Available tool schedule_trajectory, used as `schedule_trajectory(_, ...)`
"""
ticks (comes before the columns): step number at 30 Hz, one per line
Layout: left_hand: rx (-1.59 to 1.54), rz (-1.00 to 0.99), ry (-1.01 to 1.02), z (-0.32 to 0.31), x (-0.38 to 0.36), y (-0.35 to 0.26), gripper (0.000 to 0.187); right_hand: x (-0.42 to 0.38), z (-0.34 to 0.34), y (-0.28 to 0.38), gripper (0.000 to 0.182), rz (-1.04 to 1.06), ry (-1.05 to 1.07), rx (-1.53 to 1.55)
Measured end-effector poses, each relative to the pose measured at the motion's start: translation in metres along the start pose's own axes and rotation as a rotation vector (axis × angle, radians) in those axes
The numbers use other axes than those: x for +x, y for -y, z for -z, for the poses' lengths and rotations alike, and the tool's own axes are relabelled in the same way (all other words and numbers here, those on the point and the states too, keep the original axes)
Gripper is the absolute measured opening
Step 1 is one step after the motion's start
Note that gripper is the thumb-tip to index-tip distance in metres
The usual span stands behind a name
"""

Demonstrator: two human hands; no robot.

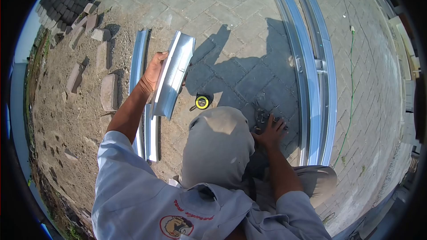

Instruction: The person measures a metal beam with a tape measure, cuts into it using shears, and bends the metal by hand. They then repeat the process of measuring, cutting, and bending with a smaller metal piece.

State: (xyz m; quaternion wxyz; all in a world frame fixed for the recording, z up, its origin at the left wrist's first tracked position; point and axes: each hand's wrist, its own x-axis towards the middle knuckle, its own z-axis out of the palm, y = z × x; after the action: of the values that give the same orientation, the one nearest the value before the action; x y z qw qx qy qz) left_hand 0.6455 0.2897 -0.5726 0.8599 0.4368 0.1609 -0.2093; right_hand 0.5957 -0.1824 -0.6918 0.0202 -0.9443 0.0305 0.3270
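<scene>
My left hand [154, 72] is wrapped round a short piece of shiny metal channel [177, 66], holding it up at a tilt. Beneath and left of it, more cut metal channels [138, 58] lie on the ground. My right hand [270, 134] reaches down beside my knee, fingers spread, over a small heap of dark bits [261, 114] that look like screws. Whether the fingertips touch the heap is hard to make out. A yellow and black tape measure [202, 102] lies on the paving between my hands, just in front of my knee.
Long metal channels [307, 62] run along the paving on my right, joined by a short cross piece [319, 66]. Further right, a thin green cord [352, 80] trails over the paving. Loose bricks [109, 92] lie on the sandy soil at left, with stacked pavers [69, 0] beyond.
</scene>
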Motion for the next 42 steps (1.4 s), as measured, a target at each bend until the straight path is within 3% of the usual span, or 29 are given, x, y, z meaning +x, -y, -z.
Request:
schedule_trajectory(3,-0.002,0.010,0.087,-0.007,0.006,0.002,0.081,0.004,-0.017,0.001,0.130,0.013,-0.146,-0.051)
schedule_trajectory(6,0.011,0.024,0.034,-0.023,0.017,0.000,0.078,0.030,-0.002,-0.003,0.099,-0.015,0.031,-0.082)
schedule_trajectory(9,0.132,0.036,-0.036,-0.038,0.029,-0.002,0.072,0.096,-0.058,-0.038,0.064,0.060,-0.083,0.454)
schedule_trajectory(12,0.331,0.029,-0.094,-0.052,0.049,-0.010,0.066,0.049,0.047,0.016,0.043,0.131,-0.084,0.728)
schedule_trajectory(14,0.433,0.075,-0.050,-0.078,0.052,-0.023,0.063,0.008,0.126,0.042,0.046,0.263,0.110,1.121)
schedule_trajectory(16,0.519,0.083,-0.020,-0.109,0.055,-0.033,0.060,-0.036,0.201,0.047,0.049,0.461,0.078,0.968)
schedule_trajectory(18,0.612,0.046,0.010,-0.131,0.061,-0.040,0.059,-0.053,0.229,0.041,0.052,0.599,0.029,0.838)
schedule_trajectory(20,0.692,0.031,0.006,-0.151,0.065,-0.045,0.059,-0.063,0.234,0.030,0.056,0.675,-0.028,0.737)
schedule_trajectory(28,0.934,0.059,0.048,-0.199,0.078,-0.039,0.059,-0.070,0.218,0.024,0.060,0.618,-0.060,0.725)
schedule_trajectory(42,0.919,0.113,0.020,-0.223,0.081,-0.022,0.064,-0.059,0.217,0.005,0.056,0.602,-0.041,0.726)
